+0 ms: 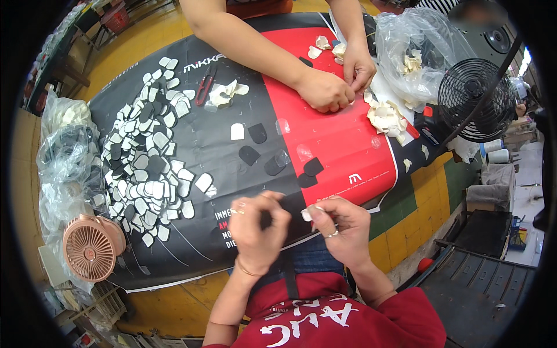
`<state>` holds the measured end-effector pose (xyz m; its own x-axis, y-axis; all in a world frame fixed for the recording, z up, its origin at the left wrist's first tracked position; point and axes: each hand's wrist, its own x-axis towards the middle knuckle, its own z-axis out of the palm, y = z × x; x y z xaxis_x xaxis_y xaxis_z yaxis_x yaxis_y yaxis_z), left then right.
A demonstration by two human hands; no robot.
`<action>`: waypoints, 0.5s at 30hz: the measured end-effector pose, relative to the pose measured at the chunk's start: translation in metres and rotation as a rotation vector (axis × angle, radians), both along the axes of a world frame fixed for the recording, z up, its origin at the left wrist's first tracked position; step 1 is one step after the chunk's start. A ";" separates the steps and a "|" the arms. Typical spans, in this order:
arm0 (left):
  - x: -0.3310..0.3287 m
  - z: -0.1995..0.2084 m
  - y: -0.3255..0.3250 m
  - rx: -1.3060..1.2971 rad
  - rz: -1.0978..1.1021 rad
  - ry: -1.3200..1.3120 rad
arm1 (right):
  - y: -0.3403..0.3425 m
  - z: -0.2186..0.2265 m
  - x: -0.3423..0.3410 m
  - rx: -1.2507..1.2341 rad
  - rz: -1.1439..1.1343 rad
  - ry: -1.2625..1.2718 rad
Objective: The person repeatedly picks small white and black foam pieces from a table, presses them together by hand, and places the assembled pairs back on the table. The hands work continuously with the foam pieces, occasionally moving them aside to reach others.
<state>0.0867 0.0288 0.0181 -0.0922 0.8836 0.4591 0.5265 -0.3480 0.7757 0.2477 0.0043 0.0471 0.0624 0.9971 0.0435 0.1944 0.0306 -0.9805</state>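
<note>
Both my hands hover over the near edge of the covered table. My left hand [258, 229] is curled with the fingers bent in toward the thumb; whatever it may hold is hidden. Beside it, my right hand [343, 232] pinches thumb against forefinger, with a small pale and reddish bit at the tips that is too small to name. Just beyond lie several loose dark rounded patches [312, 167] and clear film pieces [282, 158]. A large heap of black and white rounded patches [142, 162] spreads to the left of my left hand.
Across the table a co-worker's hands [328, 91] pinch something small. Red thread snips [204, 87] lie near peeled cream scraps [223, 95]; more scraps [386, 119] sit right. A pink fan [93, 248], a black fan [476, 100] and clear bags [420, 46] edge the table [214, 145].
</note>
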 end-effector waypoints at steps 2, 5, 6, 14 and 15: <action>-0.009 0.004 0.001 -0.197 0.010 -0.290 | -0.003 0.002 0.004 -0.111 -0.063 0.110; -0.013 0.013 -0.003 -0.232 -0.178 -0.297 | -0.003 0.000 0.004 -0.151 -0.045 0.138; -0.012 0.015 -0.004 -0.210 -0.252 -0.272 | -0.003 0.000 0.004 -0.152 -0.036 0.139; -0.004 0.015 -0.008 -0.188 -0.284 -0.150 | -0.005 0.005 0.004 -0.104 -0.013 0.095; -0.004 0.014 -0.009 -0.154 -0.274 -0.121 | -0.005 0.005 0.004 -0.116 -0.009 0.077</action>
